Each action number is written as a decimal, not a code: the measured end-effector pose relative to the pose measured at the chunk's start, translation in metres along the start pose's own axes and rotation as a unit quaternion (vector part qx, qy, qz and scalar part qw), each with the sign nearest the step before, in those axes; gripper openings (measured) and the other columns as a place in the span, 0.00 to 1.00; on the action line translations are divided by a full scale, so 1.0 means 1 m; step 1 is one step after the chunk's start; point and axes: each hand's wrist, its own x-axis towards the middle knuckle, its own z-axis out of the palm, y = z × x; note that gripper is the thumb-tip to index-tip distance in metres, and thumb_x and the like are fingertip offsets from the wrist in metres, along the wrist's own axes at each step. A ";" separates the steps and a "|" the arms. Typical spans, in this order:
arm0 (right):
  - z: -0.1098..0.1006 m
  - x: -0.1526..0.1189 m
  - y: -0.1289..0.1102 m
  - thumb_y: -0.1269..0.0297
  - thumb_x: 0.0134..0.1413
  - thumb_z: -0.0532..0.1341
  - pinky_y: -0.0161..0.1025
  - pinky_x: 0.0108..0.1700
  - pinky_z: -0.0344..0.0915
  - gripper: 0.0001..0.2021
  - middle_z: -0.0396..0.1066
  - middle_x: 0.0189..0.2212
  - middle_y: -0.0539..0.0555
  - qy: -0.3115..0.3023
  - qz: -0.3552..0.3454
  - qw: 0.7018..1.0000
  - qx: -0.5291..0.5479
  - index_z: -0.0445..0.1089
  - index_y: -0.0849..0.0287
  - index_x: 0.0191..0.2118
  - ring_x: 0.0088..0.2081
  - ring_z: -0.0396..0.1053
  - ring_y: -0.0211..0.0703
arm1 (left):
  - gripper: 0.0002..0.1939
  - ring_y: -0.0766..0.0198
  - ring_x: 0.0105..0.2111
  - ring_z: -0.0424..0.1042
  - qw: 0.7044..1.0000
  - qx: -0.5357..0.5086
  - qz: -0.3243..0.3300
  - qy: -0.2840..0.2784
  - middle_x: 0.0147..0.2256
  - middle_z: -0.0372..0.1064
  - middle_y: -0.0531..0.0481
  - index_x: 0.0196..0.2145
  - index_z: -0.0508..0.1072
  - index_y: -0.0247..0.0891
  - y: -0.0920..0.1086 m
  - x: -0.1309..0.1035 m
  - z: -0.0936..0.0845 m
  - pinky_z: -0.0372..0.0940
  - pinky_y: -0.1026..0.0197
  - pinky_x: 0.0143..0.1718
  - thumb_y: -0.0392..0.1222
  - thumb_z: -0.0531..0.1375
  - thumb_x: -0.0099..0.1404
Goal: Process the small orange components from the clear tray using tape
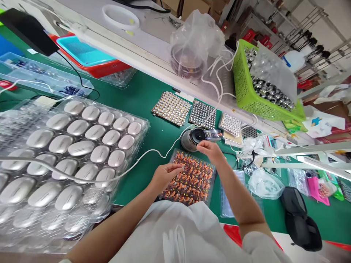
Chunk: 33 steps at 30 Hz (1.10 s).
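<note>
My left hand [165, 178] is over the left side of a clear tray [212, 182] filled with rows of small parts with orange wires [192, 175]. Its thumb and fingers are pinched together; whatever they may hold is too small to name. Just beyond the tray's far edge, my right hand [211, 151] is beside a round grey device with a black top [189, 140]. The fingertips are closed in a pinch at the device's near side, and what is between them cannot be made out. A small clear-cased piece [213, 134] sits against the device's right side.
Large trays of silver oval cases [95, 132] cover the left. Boards of small round parts [172, 108] lie toward the back. A white cable [153, 150] crosses the green table [137, 186]. A green basket [244, 91] stands on the shelf; a black case [300, 219] lies right.
</note>
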 end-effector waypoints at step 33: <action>0.076 -0.158 -0.033 0.61 0.50 0.64 0.34 0.25 0.61 0.05 0.67 0.21 0.47 0.201 0.092 0.910 0.349 0.70 0.56 0.29 0.23 0.64 0.35 | 0.11 0.60 0.32 0.76 0.976 0.172 0.133 -0.020 0.33 0.79 0.49 0.37 0.80 0.37 0.044 -0.071 0.049 0.70 0.64 0.34 0.41 0.60 0.59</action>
